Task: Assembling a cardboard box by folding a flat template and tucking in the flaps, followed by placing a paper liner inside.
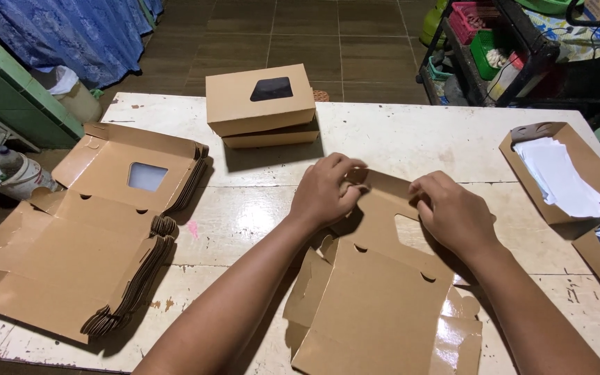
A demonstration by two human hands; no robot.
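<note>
Here, left hand (326,189) and right hand (453,212) pinch the flat box (376,298) (far flap).

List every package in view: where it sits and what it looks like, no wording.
Flat box blank: table centre, brown card with window cutout, left hand and right hand folding its far flap.
Stack of flat blanks: table's left edge, brown, windowed.
Two finished boxes: far centre, stacked, brown, dark window on top.
Open tray box: right, brown, holding white papers.
</note>
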